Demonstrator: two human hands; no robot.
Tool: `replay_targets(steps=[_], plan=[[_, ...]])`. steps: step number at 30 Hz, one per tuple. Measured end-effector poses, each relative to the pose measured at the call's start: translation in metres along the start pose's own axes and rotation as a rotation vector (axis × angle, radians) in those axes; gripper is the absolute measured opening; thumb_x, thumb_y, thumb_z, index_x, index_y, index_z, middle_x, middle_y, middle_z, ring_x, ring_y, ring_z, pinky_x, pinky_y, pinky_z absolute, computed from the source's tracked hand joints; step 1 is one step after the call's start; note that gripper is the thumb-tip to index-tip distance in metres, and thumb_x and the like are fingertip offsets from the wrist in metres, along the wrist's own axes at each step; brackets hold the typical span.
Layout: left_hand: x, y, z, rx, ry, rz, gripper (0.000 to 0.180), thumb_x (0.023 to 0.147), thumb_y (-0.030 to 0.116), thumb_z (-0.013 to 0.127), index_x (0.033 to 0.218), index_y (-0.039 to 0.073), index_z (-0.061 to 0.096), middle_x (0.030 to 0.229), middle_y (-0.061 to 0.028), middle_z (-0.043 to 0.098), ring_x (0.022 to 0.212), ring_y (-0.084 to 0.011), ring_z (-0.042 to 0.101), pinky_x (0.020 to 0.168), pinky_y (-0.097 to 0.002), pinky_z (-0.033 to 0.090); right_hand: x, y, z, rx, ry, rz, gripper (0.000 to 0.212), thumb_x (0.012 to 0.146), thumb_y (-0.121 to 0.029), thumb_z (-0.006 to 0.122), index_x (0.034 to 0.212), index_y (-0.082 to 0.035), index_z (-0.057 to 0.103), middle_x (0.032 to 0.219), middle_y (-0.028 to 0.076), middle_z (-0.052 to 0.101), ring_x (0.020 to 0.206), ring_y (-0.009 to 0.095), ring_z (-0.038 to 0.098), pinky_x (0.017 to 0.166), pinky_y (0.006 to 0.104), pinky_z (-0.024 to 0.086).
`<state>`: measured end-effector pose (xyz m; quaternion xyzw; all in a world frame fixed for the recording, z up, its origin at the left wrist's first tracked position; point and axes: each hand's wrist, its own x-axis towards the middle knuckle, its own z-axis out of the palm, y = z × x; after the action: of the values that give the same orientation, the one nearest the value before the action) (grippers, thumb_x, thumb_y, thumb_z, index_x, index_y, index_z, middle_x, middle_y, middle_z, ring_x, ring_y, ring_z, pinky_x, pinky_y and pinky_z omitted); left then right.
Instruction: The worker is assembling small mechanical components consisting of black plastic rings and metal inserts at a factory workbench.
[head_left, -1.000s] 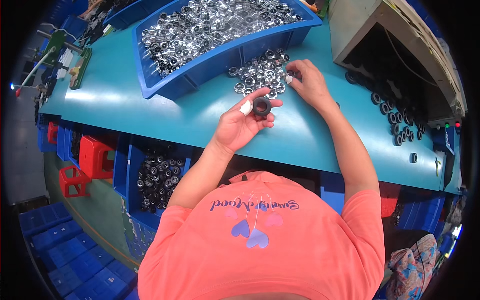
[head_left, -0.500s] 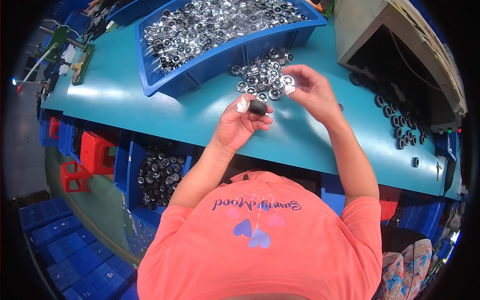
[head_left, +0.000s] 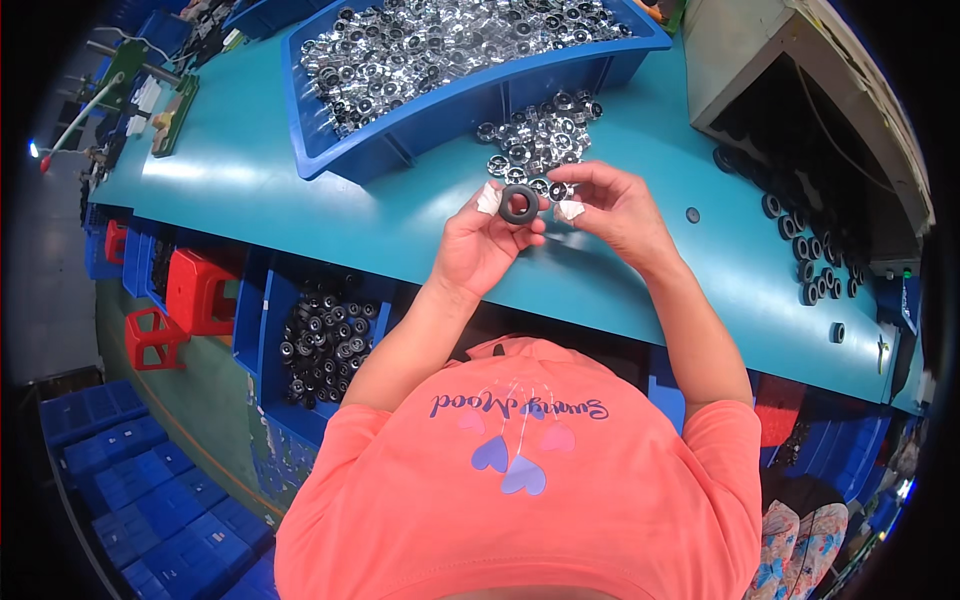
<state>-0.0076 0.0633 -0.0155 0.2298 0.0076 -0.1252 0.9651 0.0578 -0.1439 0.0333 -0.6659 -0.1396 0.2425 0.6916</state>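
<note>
In my left hand (head_left: 473, 250) a black rubber tyre (head_left: 520, 219) is gripped between thumb and fingers, its open ring turned up to view. Close to its right side, my right hand (head_left: 622, 220) pinches a shiny chrome wheel hub (head_left: 560, 191). White wrapping covers both thumb tips. The tyre and the hub are apart, with a small gap between them. Just beyond my hands lies a loose pile of chrome hubs (head_left: 545, 137) on the teal table (head_left: 400, 235).
A blue bin (head_left: 400, 140) full of chrome hubs stands at the back. Black tyres (head_left: 808, 270) lie at right before a box-like housing (head_left: 740, 60). A blue box below the table holds finished-looking black wheels (head_left: 325, 340). Red stools (head_left: 195, 295) stand at left.
My right hand has drawn the hub away from the pile, closer to the tyre. The tyre in my left hand has turned so its hole shows. The view has shifted slightly.
</note>
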Motion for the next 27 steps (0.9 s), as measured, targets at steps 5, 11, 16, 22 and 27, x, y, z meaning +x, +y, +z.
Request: replay_targets(steps=[5,11,16,22,27], plan=[[0.001,-0.003,-0.006,0.019,0.003,0.033,0.028,0.101,0.028,0.060,0.118,0.006,0.058,0.115,-0.0174,0.068,0.096,-0.0264,0.067,0.088,-0.0408,0.053,-0.005,-0.005,0.010,0.110,0.010,-0.051,0.036,0.081,0.002,0.074,0.117,-0.003,0.071,0.105,0.001,0.065,0.090,0.008,0.063,0.082,0.0238,0.055],[0.003,-0.007,0.005,0.132,0.054,0.069,0.046,0.095,0.026,0.069,0.134,0.006,0.056,0.110,-0.0066,0.067,0.105,-0.0222,0.064,0.093,-0.0375,0.051,-0.009,0.003,0.016,-0.106,0.073,-0.243,0.027,0.077,0.003,0.077,0.102,-0.002,0.068,0.100,0.003,0.065,0.086,0.011,0.067,0.078,0.0260,0.057],[0.002,-0.014,-0.001,0.261,0.031,0.065,0.049,0.091,0.017,0.076,0.134,0.005,0.056,0.111,-0.0024,0.067,0.109,-0.0175,0.063,0.097,-0.0347,0.051,-0.009,0.003,0.023,-0.442,0.138,-0.517,0.029,0.073,0.001,0.080,0.099,-0.003,0.070,0.094,0.006,0.064,0.078,0.015,0.068,0.069,0.0277,0.056],[0.001,-0.018,0.008,0.279,0.088,0.112,0.045,0.093,0.013,0.074,0.132,0.003,0.055,0.110,-0.0058,0.066,0.101,-0.0136,0.065,0.090,-0.0299,0.052,-0.009,0.005,0.023,-0.425,0.149,-0.504,0.029,0.073,0.000,0.080,0.100,-0.003,0.070,0.094,0.006,0.065,0.075,0.014,0.068,0.067,0.0279,0.056],[-0.001,-0.019,0.005,0.280,0.072,0.137,0.046,0.093,0.014,0.075,0.134,0.003,0.054,0.112,-0.0062,0.066,0.104,-0.0143,0.064,0.092,-0.0305,0.052,-0.009,0.006,0.022,-0.447,0.169,-0.522,0.029,0.073,0.000,0.080,0.100,-0.003,0.071,0.094,0.005,0.065,0.074,0.014,0.068,0.066,0.0279,0.056]])
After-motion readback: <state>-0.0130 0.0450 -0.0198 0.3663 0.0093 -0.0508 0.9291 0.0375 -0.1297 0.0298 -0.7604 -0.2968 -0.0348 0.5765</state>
